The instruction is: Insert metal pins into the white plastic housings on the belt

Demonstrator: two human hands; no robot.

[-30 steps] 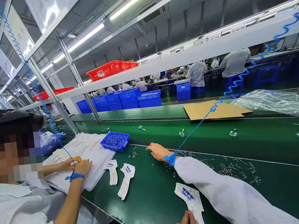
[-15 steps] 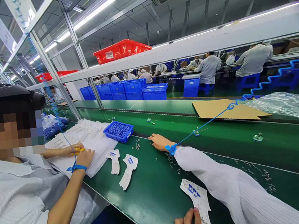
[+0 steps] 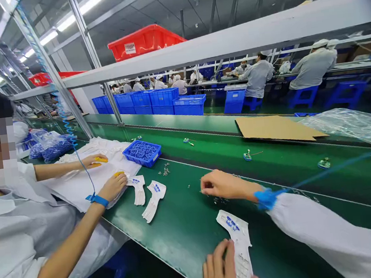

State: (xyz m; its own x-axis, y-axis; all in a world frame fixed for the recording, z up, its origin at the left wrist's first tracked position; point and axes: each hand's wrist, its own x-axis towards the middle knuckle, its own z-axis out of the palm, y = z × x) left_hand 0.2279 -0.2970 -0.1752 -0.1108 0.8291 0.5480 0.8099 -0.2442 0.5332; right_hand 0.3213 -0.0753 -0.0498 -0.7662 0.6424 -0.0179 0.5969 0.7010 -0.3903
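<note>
The left hand (image 3: 220, 271) presses flat on the near end of a white gun-shaped plastic shell (image 3: 236, 240) that lies on the green tabletop (image 3: 190, 236) close to its front edge; its fingers are spread and rest on the shell rather than closing around it. The right hand (image 3: 219, 184), wearing a blue wrist strap (image 3: 265, 199), hovers low over a scatter of small screws (image 3: 217, 199) just beyond the shell. Its fingers are curled together, pinched at the tips; whether a screw sits between them is too small to tell.

To the left, a co-worker's hand (image 3: 112, 187) rests beside two more white shells (image 3: 148, 196), with a blue tray of parts (image 3: 142, 153) behind them.

The risks, as I judge them: the screws are tiny and loose on a smooth belt, so a hurried pinch could flick one away or drop it off the front edge. The shell lies near that edge too, held only by downward pressure; if the left hand shifts, it could slide or pivot. The coiled strap cord (image 3: 336, 167) trails across the tabletop and could drag through the screws.
</note>
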